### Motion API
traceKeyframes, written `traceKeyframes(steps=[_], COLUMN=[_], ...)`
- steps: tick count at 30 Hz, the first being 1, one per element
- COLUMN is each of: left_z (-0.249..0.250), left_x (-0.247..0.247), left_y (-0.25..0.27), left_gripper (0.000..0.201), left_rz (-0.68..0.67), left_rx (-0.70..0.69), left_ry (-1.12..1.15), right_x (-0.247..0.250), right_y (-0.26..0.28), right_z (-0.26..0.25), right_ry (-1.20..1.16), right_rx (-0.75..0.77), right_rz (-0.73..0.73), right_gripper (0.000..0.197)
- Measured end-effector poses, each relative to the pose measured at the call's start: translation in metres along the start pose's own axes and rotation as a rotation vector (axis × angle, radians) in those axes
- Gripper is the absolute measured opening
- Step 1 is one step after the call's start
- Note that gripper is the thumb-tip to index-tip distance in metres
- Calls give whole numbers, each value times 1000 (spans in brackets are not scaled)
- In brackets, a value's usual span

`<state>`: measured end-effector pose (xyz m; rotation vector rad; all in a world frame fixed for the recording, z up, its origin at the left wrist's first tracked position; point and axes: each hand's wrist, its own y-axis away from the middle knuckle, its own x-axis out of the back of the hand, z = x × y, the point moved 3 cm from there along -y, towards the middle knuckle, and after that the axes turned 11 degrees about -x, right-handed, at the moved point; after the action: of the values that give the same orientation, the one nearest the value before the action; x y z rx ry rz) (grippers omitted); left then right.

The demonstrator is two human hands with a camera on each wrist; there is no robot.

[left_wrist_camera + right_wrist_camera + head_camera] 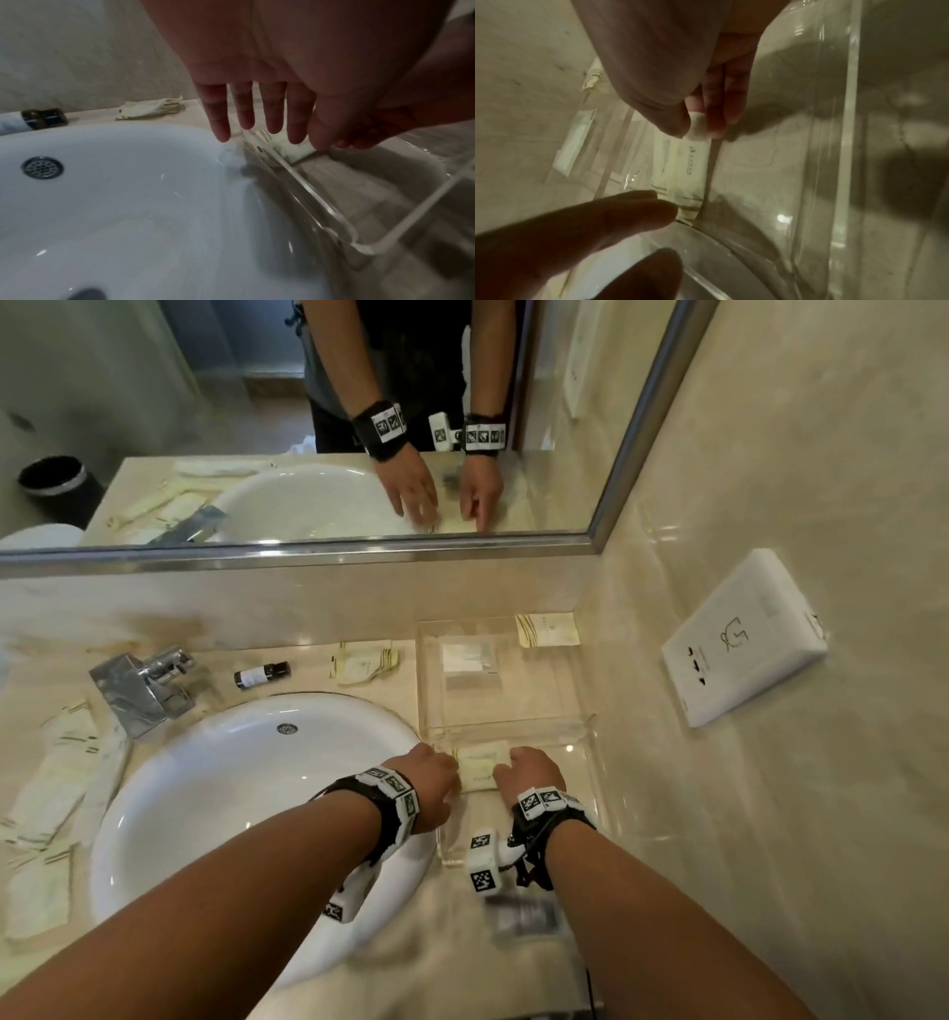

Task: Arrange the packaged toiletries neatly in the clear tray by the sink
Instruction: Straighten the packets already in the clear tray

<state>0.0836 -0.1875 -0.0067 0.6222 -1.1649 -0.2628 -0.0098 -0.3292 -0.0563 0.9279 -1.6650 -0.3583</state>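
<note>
Both hands on one cream packet (480, 765) inside clear tray (585, 731): right hand (529, 770) grip pinches its end, left hand (434, 775) fingers straight, touching. Packet text unreadable. Beyond grip: one clear sachet (467, 662) in tray, one dark bottle (262, 674) on tabletop.

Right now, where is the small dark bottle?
In the head view the small dark bottle lies on its side on the counter behind the sink, between the faucet on its left and a crumpled cream packet on its right, outside the clear tray.
</note>
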Motion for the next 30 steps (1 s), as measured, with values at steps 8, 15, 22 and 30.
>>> traceKeyframes(steps=[8, 15, 22, 30], left_z=[12, 17, 4, -37], left_x=[-13, -17, 16, 77], left_y=[-13, -20, -17, -14], left_gripper=[51, 47, 47, 53], left_rz=[-76, -116, 100, 345], left_rx=[-84, -63, 36, 215], left_ry=[-144, -124, 74, 141], right_x=[7, -5, 41, 91], right_y=[18, 22, 20, -2], right_z=[24, 31, 12, -41], right_ry=[241, 372, 146, 167], right_rx=[201, 248, 280, 248], right_rz=[33, -41, 151, 302], right_gripper=[44, 54, 30, 41])
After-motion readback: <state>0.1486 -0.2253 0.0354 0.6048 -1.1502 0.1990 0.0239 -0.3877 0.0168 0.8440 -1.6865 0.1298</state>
